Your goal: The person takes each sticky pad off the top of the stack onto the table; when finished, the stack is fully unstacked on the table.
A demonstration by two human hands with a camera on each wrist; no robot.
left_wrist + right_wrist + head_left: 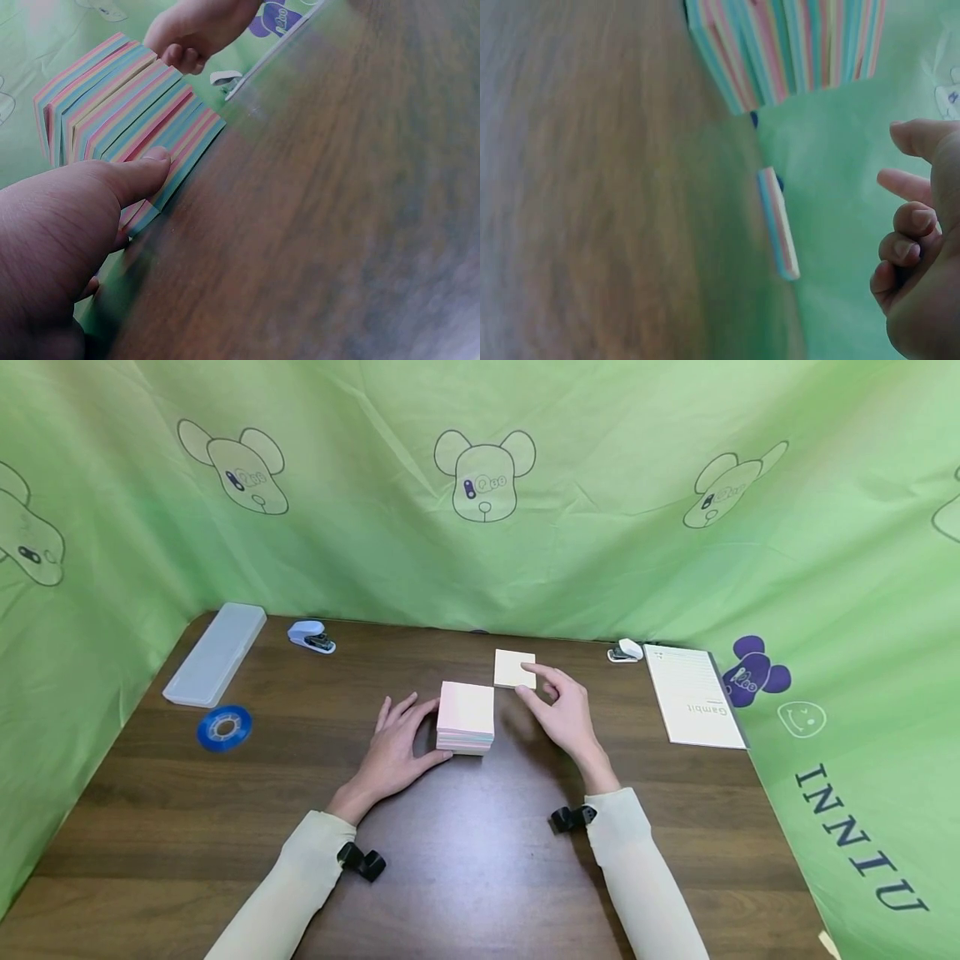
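A tall stack of sticky notes [466, 708], pale pink on top with many coloured layers down its sides, stands mid-table. My left hand [393, 754] holds it from the left, fingers along the far-left side and the thumb against the near face. That thumb lies across the striped layers of the stack [142, 112] in the left wrist view. Behind and right of it lies a thin cream-topped sticky note pad [512, 667]. Over its right edge hovers my right hand [562, 710], thumb and index finger apart, the other fingers bent. In the right wrist view this thin pad [778, 225] is apart from the fingers.
On the left lie a pale pencil case [215, 654], a blue tape roll [206, 728] and a blue stapler [309, 635]. A white stapler [627, 651] and a notepad [692, 697] are at the right. Green curtain [375, 552] hangs behind the wooden table [450, 877].
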